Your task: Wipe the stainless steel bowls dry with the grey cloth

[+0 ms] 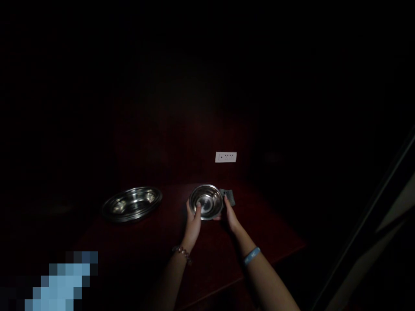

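A small shiny steel bowl point(206, 202) is held above the dark red table, tilted so that its inside faces me. My left hand point(193, 220) grips its left side, the thumb over the rim and the fingers behind. On the right side, my right hand point(231, 215) is closed around the bowl, its fingertips showing under the lower edge. A grey-green piece of cloth or pad point(229, 197) shows just beyond my right thumb; whether that hand also holds it, I cannot tell.
On the left of the red table point(214, 255) lies a large oval steel tray point(132, 214). A white socket panel point(226, 157) is on the wall behind. A pale slanted frame point(372, 220) rises at the right. Surroundings are very dark; the lower left corner is pixelated.
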The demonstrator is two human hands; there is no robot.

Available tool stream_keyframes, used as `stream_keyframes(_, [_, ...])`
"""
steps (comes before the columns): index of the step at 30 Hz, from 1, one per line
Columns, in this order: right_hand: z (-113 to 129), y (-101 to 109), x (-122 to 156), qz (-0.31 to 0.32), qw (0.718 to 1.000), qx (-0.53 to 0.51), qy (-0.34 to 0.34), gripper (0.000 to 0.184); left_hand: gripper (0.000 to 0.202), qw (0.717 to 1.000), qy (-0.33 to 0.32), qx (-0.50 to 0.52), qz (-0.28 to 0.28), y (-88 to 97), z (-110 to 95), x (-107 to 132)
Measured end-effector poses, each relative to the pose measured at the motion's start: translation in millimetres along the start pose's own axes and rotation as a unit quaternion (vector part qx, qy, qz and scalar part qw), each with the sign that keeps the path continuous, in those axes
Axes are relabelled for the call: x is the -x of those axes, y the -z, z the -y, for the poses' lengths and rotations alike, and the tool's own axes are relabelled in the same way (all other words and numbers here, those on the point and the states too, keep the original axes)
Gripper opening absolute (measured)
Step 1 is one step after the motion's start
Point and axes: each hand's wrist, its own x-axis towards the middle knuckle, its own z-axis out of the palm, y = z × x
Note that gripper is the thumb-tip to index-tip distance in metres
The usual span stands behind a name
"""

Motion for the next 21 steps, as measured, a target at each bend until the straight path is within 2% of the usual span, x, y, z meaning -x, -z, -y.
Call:
stream_keyframes(2, [-1.4, -0.3, 0.1, -0.01, 1.0, -0.017, -0.012, 0.06, 0.048, 0.999, -0.038, -0.02, 0.012, -0.3, 0.5, -1.1])
stream_keyframes(5, [-4.1, 0.1, -0.6, -0.035, 0.999, -0.018, 0.015, 0.058, 0.049, 0.997, -0.054, -0.046, 0.032, 0.5, 4.2, -2.7])
stream_keyframes(8, [-7.3, 3.2, -3.6, -0.066, 0.995, 0.014, 0.074, 0.057, 0.051, 0.991, -0.076, -0.096, 0.05, 3.3, 7.0, -2.5])
stream_keyframes(10, [-9.0, 6.4, -6.5, -0.088, 0.987, 0.053, 0.126, 0.056, 0.059, 0.978, -0.137, -0.151, 0.042, 5.8, 5.4, -0.4])
stream_keyframes(12, [-9.5, 10.0, -8.9, -0.108, 0.978, 0.088, 0.156, 0.056, 0.068, 0.95, -0.222, -0.218, 0.028, 8.5, 0.2, 3.4])
stream_keyframes(14, [-9.1, 13.5, -10.1, -0.132, 0.972, 0.108, 0.164, 0.056, 0.066, 0.913, -0.286, -0.29, 0.033, 10.9, -7.2, 8.1])
stream_keyframes(18, [-7.4, 19.0, -10.4, -0.185, 0.954, 0.142, 0.189, 0.055, 0.053, 0.84, -0.341, -0.403, 0.123, 11.8, -20.9, 16.1])
stream_keyframes(21, [-7.1, 18.7, -9.9, -0.185, 0.949, 0.159, 0.197, 0.056, 0.059, 0.815, -0.354, -0.415, 0.194, 9.8, -23.7, 18.1])
